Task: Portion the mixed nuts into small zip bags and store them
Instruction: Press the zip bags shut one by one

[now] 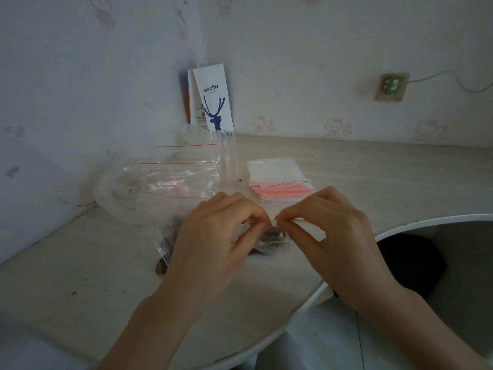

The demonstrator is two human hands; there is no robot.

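Plastic zip bag (270, 247) of nuts (272, 233) seems mid-sealing, left hand (213, 236) and right hand (333, 231) grips pinching its mouth; next, press along it to close.

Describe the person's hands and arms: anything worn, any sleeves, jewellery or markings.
Both the left hand and the right hand are bare: no gloves, rings or wristwatch show. The left forearm and the right forearm are uncovered down to the bottom of the frame, with no sleeve, bracelet or marking in view. The fingernails are too blurred to judge.
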